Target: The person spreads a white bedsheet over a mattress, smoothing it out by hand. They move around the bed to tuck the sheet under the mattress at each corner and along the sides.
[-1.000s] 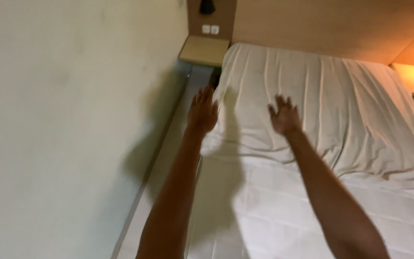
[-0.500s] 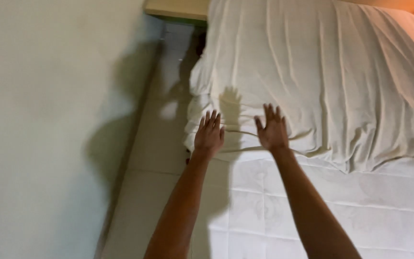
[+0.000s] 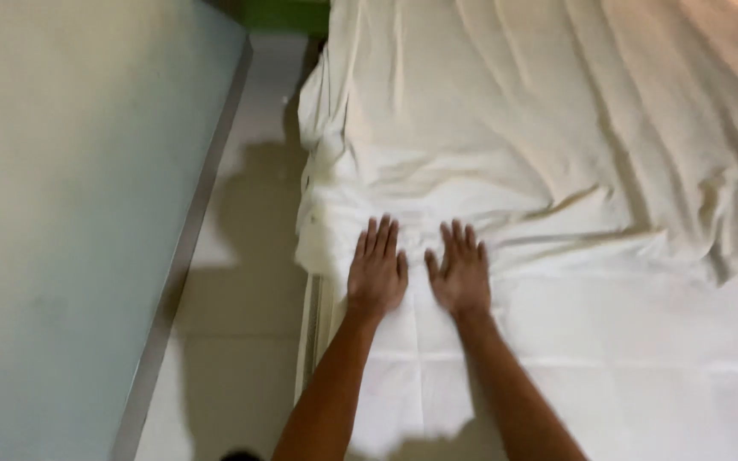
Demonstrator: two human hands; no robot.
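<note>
Lying flat, palms down, side by side in the lower middle of the frame: left hand and right hand, fingers straight and close together, holding nothing. Both arms reaching up from the bottom edge, nearly straight. Pressing on the white sheet near the bed's left edge, right at the rumpled edge of the cream blanket filling the upper right. Pale floor left of the bed, wall at far left.
</note>
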